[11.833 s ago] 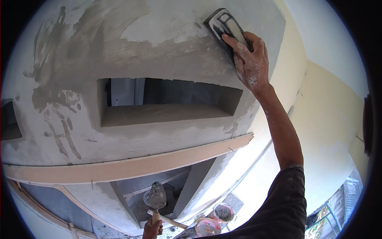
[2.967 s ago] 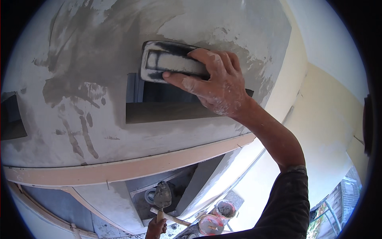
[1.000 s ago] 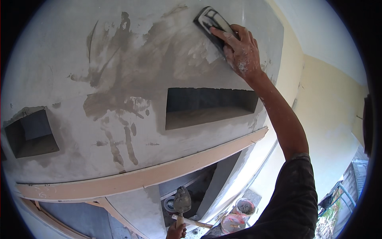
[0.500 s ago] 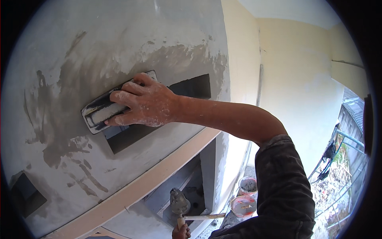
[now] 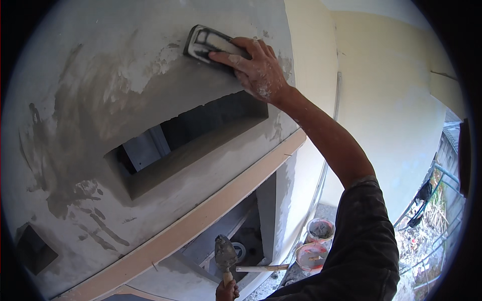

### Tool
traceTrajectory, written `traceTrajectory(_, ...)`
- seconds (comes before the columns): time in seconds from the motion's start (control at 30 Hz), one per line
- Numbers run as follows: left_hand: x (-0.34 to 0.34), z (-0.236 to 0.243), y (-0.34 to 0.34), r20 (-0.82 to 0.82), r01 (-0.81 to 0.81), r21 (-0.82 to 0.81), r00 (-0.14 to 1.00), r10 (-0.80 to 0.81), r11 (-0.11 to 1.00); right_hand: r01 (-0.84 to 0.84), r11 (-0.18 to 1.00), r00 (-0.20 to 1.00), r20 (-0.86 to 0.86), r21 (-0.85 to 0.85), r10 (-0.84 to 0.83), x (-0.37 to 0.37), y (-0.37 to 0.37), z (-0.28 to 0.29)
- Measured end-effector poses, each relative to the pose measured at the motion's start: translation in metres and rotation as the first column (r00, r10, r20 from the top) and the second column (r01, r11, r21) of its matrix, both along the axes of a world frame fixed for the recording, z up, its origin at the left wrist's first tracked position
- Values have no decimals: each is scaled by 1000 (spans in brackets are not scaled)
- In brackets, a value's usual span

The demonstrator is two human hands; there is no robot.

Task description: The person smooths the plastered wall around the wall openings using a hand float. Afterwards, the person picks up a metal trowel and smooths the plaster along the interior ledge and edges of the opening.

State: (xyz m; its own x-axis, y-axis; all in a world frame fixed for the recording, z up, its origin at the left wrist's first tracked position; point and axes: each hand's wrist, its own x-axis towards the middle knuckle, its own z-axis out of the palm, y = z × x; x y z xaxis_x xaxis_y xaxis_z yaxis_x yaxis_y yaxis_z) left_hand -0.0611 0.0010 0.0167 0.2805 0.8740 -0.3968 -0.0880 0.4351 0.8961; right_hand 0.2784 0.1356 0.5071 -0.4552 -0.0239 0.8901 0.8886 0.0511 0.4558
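Observation:
My right hand (image 5: pixel 258 70) grips a black-and-white hand float (image 5: pixel 203 42) against the grey, patchily wet plaster wall (image 5: pixel 100 85), above a long rectangular opening (image 5: pixel 191 128) with cut inner edges. Low in the picture my left hand (image 5: pixel 226 290) is closed on the wooden handle of a trowel (image 5: pixel 226 251); its blade, held upright, is covered in grey mortar. Below the opening runs a pale wooden board (image 5: pixel 191 220).
Two buckets (image 5: pixel 321 230) (image 5: pixel 311 257) stand low at the right beside a wooden handle (image 5: pixel 261 268). A smaller square opening (image 5: pixel 36 250) is at the lower left. A cream wall (image 5: pixel 381 110) and metal railings (image 5: pixel 437 231) are at the right.
Half a second ago the float lay across the long opening; now it is higher and right, uncovering the opening. The view also swung right after one second ago. Both tools stay in my hands.

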Motion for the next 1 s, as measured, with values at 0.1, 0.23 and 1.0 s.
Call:
traceTrajectory(0.1, 23, 8, 4, -47, 31, -15, 998, -31, 999, -54, 997, 959, 275, -47, 65, -20, 7, -27)
traceTrajectory(0.23, 48, -3, 10, 24, 10, -49, 1000, -9, 999, -32, 999, 954, 298, 16, 25, 38, 20, -14)
traceTrajectory(1.0, 131, -2, 19, -34, -7, -87, 999, 4, 996, -79, 989, 934, -338, 126, 117, 230, 53, -19)
